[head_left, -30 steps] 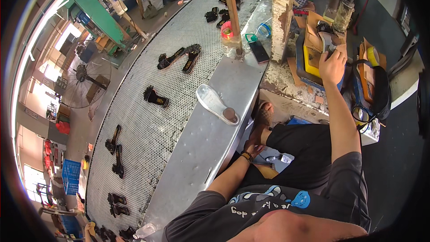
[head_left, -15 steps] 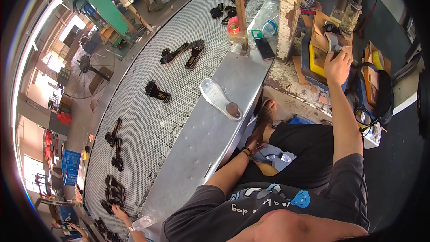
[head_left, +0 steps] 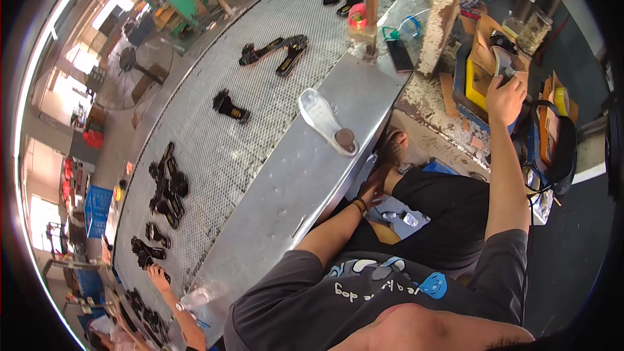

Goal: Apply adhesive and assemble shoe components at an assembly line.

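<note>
My right hand (head_left: 507, 99) is closed on a clear sole-shaped piece (head_left: 505, 62) with a brown round spot, held over a yellow-and-blue box (head_left: 476, 84) at the right. My left hand (head_left: 374, 187) rests low by my bare ankle, in shadow; its fingers are hard to make out. A similar clear sole-shaped piece (head_left: 318, 112), with a brown disc on its heel end, lies on the dented metal table (head_left: 273, 188) in front of me.
A mesh belt (head_left: 214, 149) beyond the table carries several black sandals (head_left: 231, 105). At lower left, a co-worker's hand (head_left: 158, 277) touches sandals near a clear bottle (head_left: 195, 298). A phone (head_left: 400, 56) lies by a peeling post (head_left: 442, 19); a black bag (head_left: 560, 149) hangs at right.
The view has shifted a little. Sandals at the belt's left are grouped differently, and the co-worker's hand has moved farther along the belt. My hands keep nearly the same places.
</note>
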A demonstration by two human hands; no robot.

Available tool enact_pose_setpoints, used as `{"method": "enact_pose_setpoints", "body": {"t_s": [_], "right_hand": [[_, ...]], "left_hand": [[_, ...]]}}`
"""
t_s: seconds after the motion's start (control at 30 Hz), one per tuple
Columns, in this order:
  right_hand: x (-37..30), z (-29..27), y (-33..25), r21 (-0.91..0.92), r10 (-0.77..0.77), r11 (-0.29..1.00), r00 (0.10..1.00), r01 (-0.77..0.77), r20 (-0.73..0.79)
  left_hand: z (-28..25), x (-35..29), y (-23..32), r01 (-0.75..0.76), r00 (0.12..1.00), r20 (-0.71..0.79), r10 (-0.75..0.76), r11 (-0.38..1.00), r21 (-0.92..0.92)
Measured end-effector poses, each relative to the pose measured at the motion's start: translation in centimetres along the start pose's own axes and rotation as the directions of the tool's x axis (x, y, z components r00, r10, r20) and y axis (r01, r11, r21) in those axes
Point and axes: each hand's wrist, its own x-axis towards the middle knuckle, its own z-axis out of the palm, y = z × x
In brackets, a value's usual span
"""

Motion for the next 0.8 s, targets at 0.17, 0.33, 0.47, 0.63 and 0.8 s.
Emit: {"method": "enact_pose_setpoints", "body": {"t_s": [0.17, 0.33, 0.47, 0.63, 0.8], "right_hand": [[0.0, 0.5, 1.5, -0.027, 0.004, 1.0, 1.0, -0.004, -0.023], [0.8, 0.5, -4.2, 0.103, 0.054, 0.993, 0.997, -0.059, 0.049], [0.2, 2.6, 1.5, -0.011, 0.038, 0.999, 0.999, -0.038, 0.0], [0.1, 2.5, 2.4, 0.002, 0.042, 0.999, 0.998, -0.042, 0.052], [0.1, 2.4, 0.6, 0.023, 0.051, 0.998, 0.997, -0.053, 0.056]], "left_hand": [[-0.5, 4.6, -1.9, 0.043, 0.999, 0.016, -0.046, 0.987, 0.157], [-11.4, 11.4, -4.5, -0.186, 0.977, 0.208, 0.041, 0.632, 0.752], [-2.0, 5.2, -3.9, -0.26, 0.964, 0.197, 0.176, 0.507, 0.821], [2.2, -4.1, 0.1, -0.471, 0.868, 0.317, 0.381, 0.43, 0.77], [3.7, -17.7, 5.5, -0.686, 0.71, 0.575, 0.406, 0.582, 0.437]]}}
